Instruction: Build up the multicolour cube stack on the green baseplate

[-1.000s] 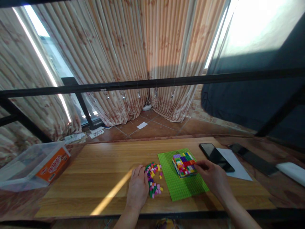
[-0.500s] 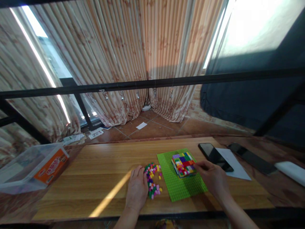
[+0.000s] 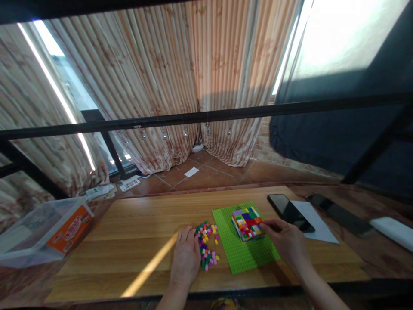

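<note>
A green studded baseplate lies on the wooden table. On its far part stands a square block of many-coloured small bricks. My right hand rests at the block's right edge, fingertips pinched against it; I cannot make out whether they hold a brick. My left hand lies flat on the table, fingers stretched out, touching the left side of a pile of several loose coloured bricks.
A clear plastic box with an orange label sits at the table's left end. A black phone on white paper, a second dark phone and a white object lie to the right. A black metal bar crosses above.
Both hands stay where they were at the pile and the block. The view has shifted slightly, nothing else moved.
</note>
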Available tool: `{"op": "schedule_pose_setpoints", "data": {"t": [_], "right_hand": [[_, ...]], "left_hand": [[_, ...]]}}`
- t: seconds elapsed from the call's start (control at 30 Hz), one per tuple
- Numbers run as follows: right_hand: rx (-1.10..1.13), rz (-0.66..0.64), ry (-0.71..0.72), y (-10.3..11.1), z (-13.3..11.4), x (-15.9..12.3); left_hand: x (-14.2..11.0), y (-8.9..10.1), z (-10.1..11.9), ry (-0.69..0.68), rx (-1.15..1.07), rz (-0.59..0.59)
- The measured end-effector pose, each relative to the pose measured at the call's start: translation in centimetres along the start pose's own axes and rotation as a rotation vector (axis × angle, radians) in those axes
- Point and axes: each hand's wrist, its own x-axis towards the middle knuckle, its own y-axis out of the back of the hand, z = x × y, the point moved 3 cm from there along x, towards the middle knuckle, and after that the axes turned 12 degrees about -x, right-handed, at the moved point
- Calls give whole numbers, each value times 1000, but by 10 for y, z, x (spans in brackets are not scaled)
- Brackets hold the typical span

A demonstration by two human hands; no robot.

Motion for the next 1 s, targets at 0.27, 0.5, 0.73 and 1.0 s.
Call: {"op": "schedule_pose_setpoints", "data": {"t": [0.27, 0.5, 0.73, 1.0], "right_hand": [[94, 189, 142, 8, -18, -12], [78, -78, 602, -46, -80, -50], [-115, -227, 575, -90, -101, -51], [-246, -254, 501, -106, -108, -50]], "left_hand": [[0, 1, 4, 43, -11, -27], [-2, 2, 7, 37, -13, -7], [-1, 1, 8, 69, -18, -34], [-2, 2, 9, 85, -37, -38]]}}
